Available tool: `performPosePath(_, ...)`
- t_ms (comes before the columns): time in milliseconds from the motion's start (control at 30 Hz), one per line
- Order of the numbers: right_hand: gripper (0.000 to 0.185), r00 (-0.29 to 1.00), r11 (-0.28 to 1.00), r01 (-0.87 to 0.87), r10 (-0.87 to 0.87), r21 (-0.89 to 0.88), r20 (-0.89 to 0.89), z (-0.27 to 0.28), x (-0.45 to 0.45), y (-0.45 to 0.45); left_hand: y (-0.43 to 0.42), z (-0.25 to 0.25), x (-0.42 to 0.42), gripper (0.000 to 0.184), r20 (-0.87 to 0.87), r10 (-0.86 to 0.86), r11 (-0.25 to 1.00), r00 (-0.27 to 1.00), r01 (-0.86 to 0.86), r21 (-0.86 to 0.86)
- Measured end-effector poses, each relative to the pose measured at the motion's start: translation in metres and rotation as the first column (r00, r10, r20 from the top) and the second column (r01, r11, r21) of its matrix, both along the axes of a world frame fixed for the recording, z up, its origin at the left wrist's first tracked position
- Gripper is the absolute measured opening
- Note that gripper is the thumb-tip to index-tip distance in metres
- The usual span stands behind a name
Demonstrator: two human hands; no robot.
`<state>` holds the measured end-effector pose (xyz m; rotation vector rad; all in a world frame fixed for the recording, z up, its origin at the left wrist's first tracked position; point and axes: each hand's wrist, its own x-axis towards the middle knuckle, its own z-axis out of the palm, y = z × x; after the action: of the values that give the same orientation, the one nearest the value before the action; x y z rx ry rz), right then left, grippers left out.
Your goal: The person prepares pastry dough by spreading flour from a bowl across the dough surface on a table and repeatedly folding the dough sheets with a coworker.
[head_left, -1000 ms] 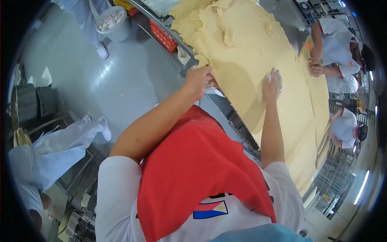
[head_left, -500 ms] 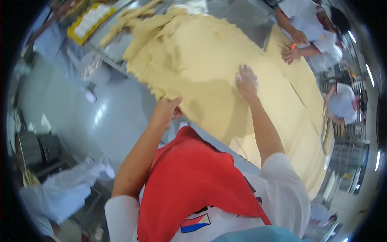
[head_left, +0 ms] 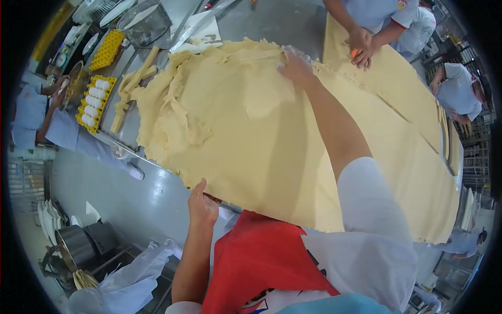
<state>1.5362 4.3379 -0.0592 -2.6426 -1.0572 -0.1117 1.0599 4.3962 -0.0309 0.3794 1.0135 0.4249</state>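
Observation:
A large sheet of pale yellow dough (head_left: 235, 141) covers most of the metal table, its left end ragged and folded over on itself. At its near edge is my left hand (head_left: 203, 205), thumb on top and fingers tucked beneath, closed on the dough. My right hand (head_left: 297, 67), whitened with flour, reaches across to the far edge. Its fingers curl over that edge and seem to grip the dough, though the fingertips are partly hidden.
Across the table, a co-worker's hands (head_left: 362, 48) hold a small orange tool over the dough. Dough strips (head_left: 135, 83) lie at the left beside a yellow tray of eggs (head_left: 95, 102). A metal pot (head_left: 144, 25) stands at the back. Another person (head_left: 39, 110) works at far left.
My right hand has moved from lying flat on the dough to its far edge. My left hand stays at the near edge. The view has shifted, showing more of the table's far side.

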Motion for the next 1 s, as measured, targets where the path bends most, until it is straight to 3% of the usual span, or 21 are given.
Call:
performPosePath(200, 0.068, 0.993, 0.991, 0.115, -0.116, 0.064, 0.011, -0.004, 0.028, 0.012, -0.002, 0.0, 0.006, 0.034, -0.076, -0.023, 0.999, 0.997, 0.026, 0.028)
performPosePath(267, 0.059, 0.996, 0.993, 0.084, -0.087, -0.087, -0.026, 0.011, 0.025, 0.01, 0.0, -0.003, 0.006, 0.034, -0.097, -0.035, 0.998, 0.995, 0.039, 0.046)
performPosePath(400, 0.05, 0.997, 0.976, 0.035, -0.051, -0.215, -0.065, 0.025, 0.011, 0.013, 0.002, -0.015, 0.002, 0.032, -0.104, -0.024, 0.999, 0.994, 0.028, 0.04)
performPosePath(467, 0.044, 0.991, 0.978, -0.101, 0.116, -0.184, 0.072, 0.012, 0.0, 0.01, 0.002, -0.017, 0.0, 0.032, -0.109, -0.032, 0.998, 0.994, 0.037, 0.043)
performPosePath(500, 0.044, 0.992, 0.981, -0.082, 0.097, -0.178, 0.077, 0.0, 0.001, 0.011, 0.001, -0.018, -0.001, 0.033, -0.104, -0.024, 0.999, 0.994, 0.028, 0.04)
performPosePath(567, 0.045, 0.98, 0.988, -0.042, 0.013, 0.146, 0.199, -0.021, 0.006, 0.008, 0.001, -0.016, 0.0, 0.035, -0.099, -0.04, 0.998, 0.994, 0.044, 0.042)
performPosePath(600, 0.045, 0.98, 0.988, -0.022, -0.009, 0.152, 0.2, -0.022, 0.01, 0.005, -0.001, -0.015, 0.001, 0.037, -0.086, -0.048, 0.997, 0.995, 0.052, 0.048)
performPosePath(667, 0.048, 0.997, 0.996, 0.083, -0.083, 0.024, 0.002, 0.003, 0.003, 0.0, -0.002, -0.011, 0.002, 0.039, -0.077, -0.067, 0.995, 0.995, 0.072, 0.064)
performPosePath(867, 0.043, 0.988, 0.979, 0.067, -0.091, -0.19, -0.123, 0.047, 0.009, -0.005, 0.0, -0.016, -0.001, 0.04, -0.088, -0.084, 0.994, 0.993, 0.09, 0.066)
performPosePath(1000, 0.033, 0.997, 0.996, 0.024, -0.029, -0.082, -0.065, 0.027, 0.005, 0.0, 0.0, -0.017, -0.002, 0.039, -0.121, -0.087, 0.991, 0.989, 0.098, 0.09)
